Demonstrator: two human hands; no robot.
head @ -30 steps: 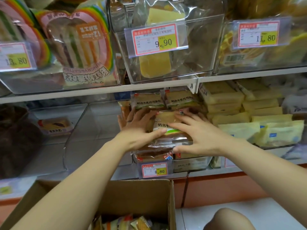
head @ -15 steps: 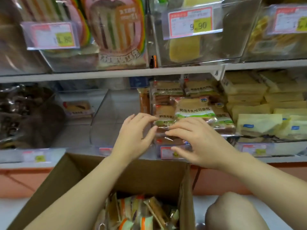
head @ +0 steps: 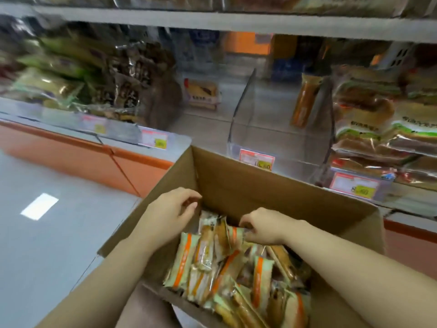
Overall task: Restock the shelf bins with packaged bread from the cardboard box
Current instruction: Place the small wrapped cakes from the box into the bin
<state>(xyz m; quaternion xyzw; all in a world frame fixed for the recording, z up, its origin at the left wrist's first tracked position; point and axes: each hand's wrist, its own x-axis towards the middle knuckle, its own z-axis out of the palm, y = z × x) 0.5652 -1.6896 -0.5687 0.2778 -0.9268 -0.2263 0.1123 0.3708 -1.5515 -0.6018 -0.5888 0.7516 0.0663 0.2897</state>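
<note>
Both our hands reach into the cardboard box [head: 272, 185] below the shelf bins.

The clear bin [head: 279, 119] ahead holds one pack; bread packs [head: 227, 268] fill the box. Our left hand [head: 172, 214] hovers, grip apart; our right hand [head: 262, 229] pinches one pack's top edge.

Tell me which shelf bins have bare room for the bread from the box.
The clear acrylic bin behind the cardboard box is nearly bare, one orange packet leaning at its right wall. The space left of it holds one small pack. The stacked brown loaves at right and dark bags at left are crowded.
</note>
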